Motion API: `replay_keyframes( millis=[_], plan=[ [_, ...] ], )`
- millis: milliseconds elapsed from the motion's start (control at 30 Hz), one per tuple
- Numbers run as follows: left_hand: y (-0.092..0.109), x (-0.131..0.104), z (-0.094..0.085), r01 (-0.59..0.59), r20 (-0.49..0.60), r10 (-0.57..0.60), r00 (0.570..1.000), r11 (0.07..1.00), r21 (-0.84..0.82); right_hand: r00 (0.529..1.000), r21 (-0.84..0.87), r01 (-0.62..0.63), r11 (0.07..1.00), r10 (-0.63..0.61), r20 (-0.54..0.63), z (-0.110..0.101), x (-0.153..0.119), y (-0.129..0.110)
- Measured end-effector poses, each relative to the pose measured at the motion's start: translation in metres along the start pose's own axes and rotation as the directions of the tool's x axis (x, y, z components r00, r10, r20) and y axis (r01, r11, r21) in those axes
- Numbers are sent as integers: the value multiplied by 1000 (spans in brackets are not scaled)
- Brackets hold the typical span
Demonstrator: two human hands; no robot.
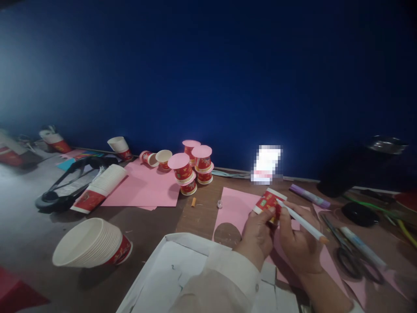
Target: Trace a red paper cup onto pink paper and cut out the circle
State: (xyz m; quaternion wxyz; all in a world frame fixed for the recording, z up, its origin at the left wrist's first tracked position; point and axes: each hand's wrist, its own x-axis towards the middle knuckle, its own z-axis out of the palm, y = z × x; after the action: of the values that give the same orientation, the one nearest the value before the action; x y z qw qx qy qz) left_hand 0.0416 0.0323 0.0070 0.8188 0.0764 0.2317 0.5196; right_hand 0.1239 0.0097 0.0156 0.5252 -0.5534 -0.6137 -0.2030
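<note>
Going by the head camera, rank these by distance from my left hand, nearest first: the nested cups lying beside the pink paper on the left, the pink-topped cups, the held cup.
From your left hand:
1. Held cup: in its grasp.
2. Pink-topped cups: leftward, farther back.
3. Nested cups: much farther left.

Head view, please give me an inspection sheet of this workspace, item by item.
Surface: brown tabletop, partly covered by pink paper.
Things in hand: red paper cup, white pen-shaped tool.
Clutter: scissors, purple tube, nested cups, cups topped with pink discs.
Hands: left hand holds the cup; right hand holds the tool close to it, contact unclear.
Cables: green cable and yellow cable at right, pale cables along the back edge.
Surroundings: dark blue wall behind.
</note>
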Motion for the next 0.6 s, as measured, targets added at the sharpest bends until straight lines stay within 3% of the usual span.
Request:
replay_keyframes(
  millis=[600],
  plan=[
    [2,-2,1,16,-32,-17,999,1000,-4,999,20,-37,999,37,10,0,0,0]
  ],
)
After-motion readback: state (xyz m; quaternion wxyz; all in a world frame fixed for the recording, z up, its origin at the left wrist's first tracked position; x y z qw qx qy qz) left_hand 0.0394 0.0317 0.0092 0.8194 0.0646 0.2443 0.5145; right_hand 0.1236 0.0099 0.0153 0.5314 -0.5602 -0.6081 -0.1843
